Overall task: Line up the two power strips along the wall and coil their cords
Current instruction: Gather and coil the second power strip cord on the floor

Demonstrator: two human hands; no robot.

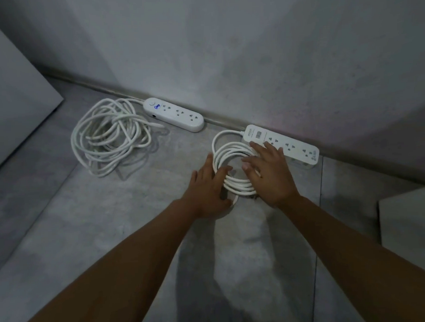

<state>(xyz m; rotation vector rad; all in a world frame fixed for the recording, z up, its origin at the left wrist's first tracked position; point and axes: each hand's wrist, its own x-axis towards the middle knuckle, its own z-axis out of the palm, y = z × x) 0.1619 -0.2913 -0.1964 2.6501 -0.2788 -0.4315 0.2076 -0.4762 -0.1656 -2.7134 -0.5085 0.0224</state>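
White coiled cord (236, 184) lies under left hand (207, 192) and right hand (269, 173), fingers (259, 147) spread straight.

Both strips sit hard against the wall (251, 51); no gap behind either, as far as the dim light shows.

Between the rounded strip (173, 114) and the long strip (285, 146) there is a short bare stretch, open right to the wall.

The loose cord heap (109, 138) sprawls left of the rounded strip and blocks the floor (137, 235) there.

The tight coil (231, 169) lies just in front of the long strip's left end.

Between heap and coil runs a wide bare lane a grip could pass along.

A leaning panel (16, 95) closes the far left, and a pale box (408, 221) crowds the near right.
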